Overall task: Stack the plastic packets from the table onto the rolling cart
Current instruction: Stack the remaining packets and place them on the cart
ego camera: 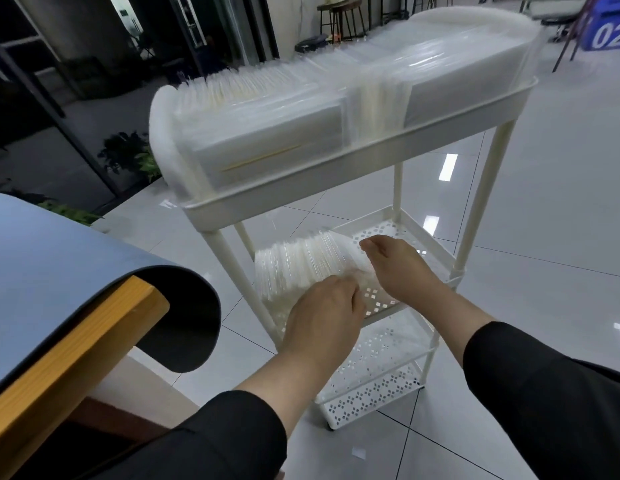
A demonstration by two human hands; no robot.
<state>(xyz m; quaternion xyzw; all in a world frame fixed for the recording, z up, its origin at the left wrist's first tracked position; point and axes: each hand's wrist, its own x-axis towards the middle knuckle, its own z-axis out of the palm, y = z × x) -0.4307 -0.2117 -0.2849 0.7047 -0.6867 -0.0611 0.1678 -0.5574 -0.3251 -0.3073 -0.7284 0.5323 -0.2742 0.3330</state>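
A white three-tier rolling cart [336, 174] stands on the tiled floor ahead of me. Its top tray is packed with rows of clear plastic packets [267, 123] standing on edge. On the perforated middle shelf [398, 233] a batch of packets [298, 261] leans at the left end. My left hand [322, 317] holds the near side of that batch, fingers curled over its edge. My right hand [395, 261] grips the batch's right end, with the thumb on top. The packets' lower part is hidden behind my hands.
The table [69, 334] with a wooden edge and a blue-grey mat [59, 258] curling over its corner sits at my left. The cart's bottom shelf [371, 393] is perforated. Stools [339, 19], a blue sign [610, 26] and plants [128, 157] stand farther off on the glossy floor.
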